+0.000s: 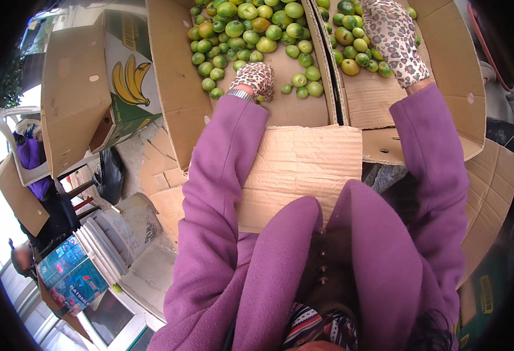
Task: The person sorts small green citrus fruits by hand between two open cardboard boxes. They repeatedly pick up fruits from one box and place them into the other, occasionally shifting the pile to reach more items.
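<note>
Both my hands wear leopard-print gloves. My left hand (253,78) is curled low over the bottom of a cardboard box (300,115), with a bit of green tomato (260,98) showing under its fingers. Whether it grips that tomato I cannot tell. A heap of green tomatoes (235,28), some turning orange, fills the far part of this box. My right hand (390,39) reaches over the second cardboard box (366,103) to the right, among more green tomatoes (349,37). Its fingers are hidden or cut off at the top edge.
A corrugated cardboard sheet (300,166) lies between my body and the boxes. To the left stand a banana carton (129,83), a grey bucket (129,219) and a white chair (15,131). Another person (22,259) shows at the far left rim.
</note>
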Tool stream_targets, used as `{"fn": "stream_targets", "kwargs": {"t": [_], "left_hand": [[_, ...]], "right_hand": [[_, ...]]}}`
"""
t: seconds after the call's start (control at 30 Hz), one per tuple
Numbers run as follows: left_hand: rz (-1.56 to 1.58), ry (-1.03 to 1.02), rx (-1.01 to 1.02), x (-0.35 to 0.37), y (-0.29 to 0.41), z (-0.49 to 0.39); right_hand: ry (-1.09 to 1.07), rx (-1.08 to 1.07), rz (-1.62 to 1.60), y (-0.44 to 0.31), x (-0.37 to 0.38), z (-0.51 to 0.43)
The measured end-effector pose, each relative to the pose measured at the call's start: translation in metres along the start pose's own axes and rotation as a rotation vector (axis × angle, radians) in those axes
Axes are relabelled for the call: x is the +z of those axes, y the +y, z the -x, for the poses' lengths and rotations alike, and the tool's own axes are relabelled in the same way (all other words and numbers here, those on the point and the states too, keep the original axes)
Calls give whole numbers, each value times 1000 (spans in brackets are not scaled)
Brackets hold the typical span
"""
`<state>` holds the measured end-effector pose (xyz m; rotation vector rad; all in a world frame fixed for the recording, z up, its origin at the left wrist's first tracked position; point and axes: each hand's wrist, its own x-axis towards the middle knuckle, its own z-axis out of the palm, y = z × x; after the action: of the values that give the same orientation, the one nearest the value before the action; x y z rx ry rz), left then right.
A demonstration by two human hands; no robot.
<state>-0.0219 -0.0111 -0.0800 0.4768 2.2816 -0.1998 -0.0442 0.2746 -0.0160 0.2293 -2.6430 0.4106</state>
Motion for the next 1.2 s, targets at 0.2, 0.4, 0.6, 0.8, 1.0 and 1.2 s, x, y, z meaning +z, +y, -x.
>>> {"fn": "stream_targets", "kwargs": {"t": [0.2, 0.4, 0.6, 0.8, 1.0, 1.2], "left_hand": [[852, 245, -17, -57, -11, 30], [1645, 423, 666, -71, 12, 51], [991, 499, 141, -70, 3, 62], [143, 9, -302, -15, -34, 24], [48, -58, -231, 50, -51, -36], [257, 51, -254, -20, -27, 15]], "right_hand": [[27, -371, -248, -56, -34, 13], [-40, -382, -360, -67, -39, 20], [315, -369, -141, -33, -6, 17], [-289, 235, 65, -21, -4, -2], [-150, 230, 217, 13, 28, 8], [-124, 22, 188, -20, -12, -8]]}}
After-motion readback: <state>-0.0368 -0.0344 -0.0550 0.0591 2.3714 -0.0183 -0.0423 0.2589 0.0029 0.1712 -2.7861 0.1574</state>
